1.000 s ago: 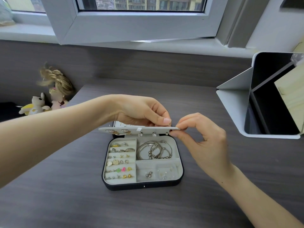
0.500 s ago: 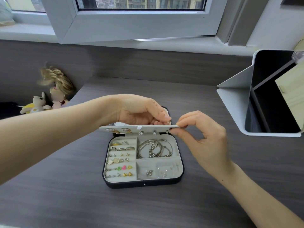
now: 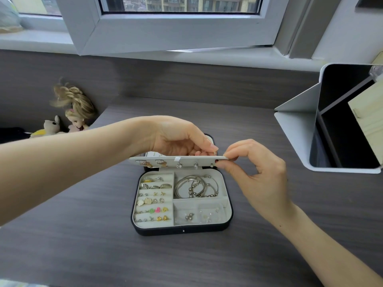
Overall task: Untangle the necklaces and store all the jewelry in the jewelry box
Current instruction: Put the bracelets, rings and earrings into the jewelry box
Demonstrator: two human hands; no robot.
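Jewelry box [image 3: 182, 229] sits open on the desk [image 3: 83, 245], about midway between the left and right edges and well off the back edge.

Contents:
- The left column of slots holds rings [image 3: 157, 185] in the upper rows and stud earrings [image 3: 154, 211] in the lower rows.
- The back right compartment holds silver bangles [image 3: 194, 186], overlapping.
- The front right pair holds small grey beads [image 3: 189, 216] and some clear pieces [image 3: 209, 216] too small to identify.

The inner panel [image 3: 186, 161] is raised over the box's back edge. It is nearly level and edge-on to me, its long axis running left to right, and drop earrings [image 3: 179, 165] hang from it.

My left hand [image 3: 178, 137] curls over the panel's top near its right end and grips it. My right hand [image 3: 255, 172] pinches the right tip between thumb and forefinger, the other fingers loosely bent. What lies behind the panel is hidden.

Desk surface shows in front of the box and on both sides. A white bin [image 3: 300, 131] stands at the right edge, well apart. A doll [image 3: 76, 112] and a plush toy [image 3: 48, 127] sit beyond the left edge.
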